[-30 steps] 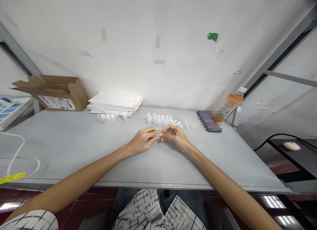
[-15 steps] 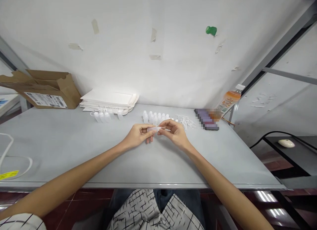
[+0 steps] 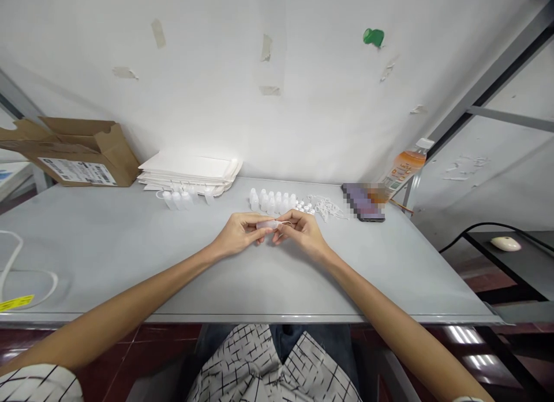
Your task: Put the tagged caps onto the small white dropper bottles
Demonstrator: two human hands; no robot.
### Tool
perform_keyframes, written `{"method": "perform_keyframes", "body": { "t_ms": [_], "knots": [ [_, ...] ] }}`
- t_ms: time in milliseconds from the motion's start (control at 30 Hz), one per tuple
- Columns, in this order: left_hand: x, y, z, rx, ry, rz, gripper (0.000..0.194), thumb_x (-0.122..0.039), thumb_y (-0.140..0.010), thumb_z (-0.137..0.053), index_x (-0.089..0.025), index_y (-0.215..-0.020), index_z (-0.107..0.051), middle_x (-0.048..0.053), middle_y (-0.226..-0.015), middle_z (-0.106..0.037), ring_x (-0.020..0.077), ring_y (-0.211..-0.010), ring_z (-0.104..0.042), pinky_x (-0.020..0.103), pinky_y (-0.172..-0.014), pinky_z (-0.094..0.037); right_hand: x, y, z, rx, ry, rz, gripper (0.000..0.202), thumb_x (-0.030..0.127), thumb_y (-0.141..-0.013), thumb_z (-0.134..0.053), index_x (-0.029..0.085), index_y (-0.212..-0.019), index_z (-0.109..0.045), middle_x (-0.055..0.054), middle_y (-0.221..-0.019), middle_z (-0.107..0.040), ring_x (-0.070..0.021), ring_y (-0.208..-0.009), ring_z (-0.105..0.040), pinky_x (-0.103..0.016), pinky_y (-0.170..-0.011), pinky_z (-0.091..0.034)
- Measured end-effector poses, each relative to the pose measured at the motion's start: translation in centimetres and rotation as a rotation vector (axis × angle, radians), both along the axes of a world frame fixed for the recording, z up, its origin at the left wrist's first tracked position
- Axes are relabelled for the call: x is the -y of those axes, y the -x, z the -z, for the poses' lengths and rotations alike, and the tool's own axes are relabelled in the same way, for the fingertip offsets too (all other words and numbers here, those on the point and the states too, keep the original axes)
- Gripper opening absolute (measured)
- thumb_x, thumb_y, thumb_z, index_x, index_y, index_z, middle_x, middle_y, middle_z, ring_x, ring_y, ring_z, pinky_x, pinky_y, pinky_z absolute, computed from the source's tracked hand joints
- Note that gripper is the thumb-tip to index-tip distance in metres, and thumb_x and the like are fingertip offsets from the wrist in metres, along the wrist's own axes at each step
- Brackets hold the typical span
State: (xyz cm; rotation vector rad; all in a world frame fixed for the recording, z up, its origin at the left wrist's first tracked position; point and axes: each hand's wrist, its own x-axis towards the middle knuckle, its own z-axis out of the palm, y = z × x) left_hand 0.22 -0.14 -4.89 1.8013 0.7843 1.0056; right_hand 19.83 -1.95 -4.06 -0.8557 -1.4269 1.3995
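Held level above the table is a small translucent squeeze bottle (image 3: 266,224), its body pinched between the thumb and fingers of my left hand (image 3: 238,234). At the bottle's neck end, my right hand (image 3: 305,231) is closed on a small white strapped cap, mostly hidden by the fingers; a thin strap curves out beside them. Just beyond my hands stand several similar bottles (image 3: 272,203) in rows. By their right side lie small needle-like tips (image 3: 305,208) and a loose pile of white strapped caps (image 3: 328,208).
Several bottles fitted with tips (image 3: 177,200) stand at the left, before a stack of white envelopes (image 3: 186,168). An open cardboard box (image 3: 82,153) is at the far left. A phone (image 3: 362,203) and a drink bottle (image 3: 407,166) are on the right. A white cable (image 3: 54,283) lies at the left.
The view has shifted slightly. My right fingers have shifted a little at the bottle's neck end, and more of the thin strap shows. My left hand keeps its hold.
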Motion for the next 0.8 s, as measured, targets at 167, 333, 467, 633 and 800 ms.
{"method": "perform_keyframes", "body": {
  "t_ms": [167, 333, 467, 633, 800],
  "knots": [
    [-0.12, 0.22, -0.10, -0.082, -0.261, -0.063, 0.029, -0.033, -0.085, -0.070, -0.013, -0.105, -0.077, 0.006, -0.079, -0.073, 0.0108, -0.061, -0.062, 0.021, -0.055, -0.051, 0.03, 0.10, 0.07, -0.020, 0.032, 0.035, 0.027, 0.037, -0.072, -0.079, 0.016, -0.083, -0.066, -0.003, -0.067, -0.070, -0.0186, -0.062, -0.070, -0.036, -0.068, -0.059],
    [-0.22, 0.43, 0.04, -0.172, -0.499, -0.102, 0.025, -0.029, -0.089, -0.065, -0.015, -0.107, -0.076, 0.007, -0.083, -0.073, 0.0140, -0.072, -0.065, 0.025, -0.065, -0.053, -0.11, 0.21, 0.24, -0.050, 0.071, 0.050, 0.020, 0.030, -0.068, -0.079, 0.016, -0.079, -0.068, -0.002, -0.062, -0.070, -0.0185, -0.062, -0.069, -0.037, -0.072, -0.057],
    [-0.28, 0.49, 0.39, -0.188, -0.583, -0.103, 0.025, -0.027, -0.092, -0.061, -0.017, -0.111, -0.074, 0.006, -0.086, -0.073, 0.0144, -0.075, -0.066, 0.026, -0.069, -0.053, -0.17, 0.16, 0.27, -0.061, 0.095, 0.040, 0.019, 0.029, -0.068, -0.078, 0.016, -0.079, -0.070, -0.002, -0.062, -0.070, -0.0198, -0.067, -0.070, -0.038, -0.075, -0.057],
    [-0.24, 0.47, 0.46, -0.200, -0.624, -0.108, 0.024, -0.024, -0.092, -0.060, -0.016, -0.111, -0.073, 0.006, -0.085, -0.072, 0.0135, -0.074, -0.065, 0.025, -0.068, -0.053, -0.29, -0.13, 0.02, -0.044, 0.095, 0.011, 0.023, 0.033, -0.067, -0.081, 0.016, -0.079, -0.070, -0.003, -0.066, -0.071, -0.0189, -0.066, -0.070, -0.037, -0.074, -0.056],
    [-0.12, 0.34, 0.30, -0.177, -0.475, -0.087, 0.023, -0.026, -0.090, -0.063, -0.013, -0.105, -0.074, 0.007, -0.085, -0.074, 0.0120, -0.064, -0.065, 0.024, -0.063, -0.053, -0.60, -0.42, -0.14, -0.012, 0.101, -0.041, 0.027, 0.036, -0.067, -0.083, 0.015, -0.081, -0.071, -0.004, -0.071, -0.073, -0.0185, -0.065, -0.070, -0.037, -0.075, -0.057]
  ]
}}
